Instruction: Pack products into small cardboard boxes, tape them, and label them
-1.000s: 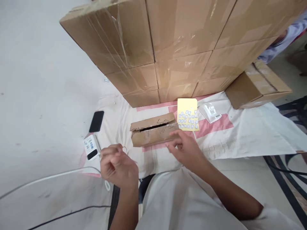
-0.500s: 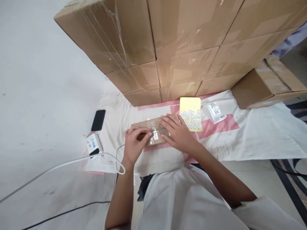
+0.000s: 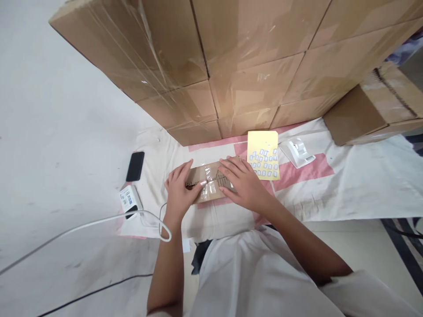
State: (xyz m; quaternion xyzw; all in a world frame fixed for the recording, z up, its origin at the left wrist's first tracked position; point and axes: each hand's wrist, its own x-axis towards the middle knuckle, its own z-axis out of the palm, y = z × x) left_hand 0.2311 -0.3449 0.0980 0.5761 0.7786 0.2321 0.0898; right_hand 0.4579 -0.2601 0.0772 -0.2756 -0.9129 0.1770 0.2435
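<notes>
both the left hand (image 3: 178, 190) and right hand (image 3: 243, 184) lie flat, fingers released and spread, pressing a small cardboard box (image 3: 207, 181) on the white cloth (image 3: 330, 189) beside a yellow sticker sheet (image 3: 264, 149).

A small box (image 3: 208, 182) is lying on a cloth (image 3: 330, 193) spread over the floor (image 3: 49, 132), with stacked cartons (image 3: 231, 66) standing behind it. A sticker sheet (image 3: 263, 155) is lying just right of it; a phone (image 3: 135, 166) and a charger (image 3: 128, 200) are sitting to its left.
</notes>
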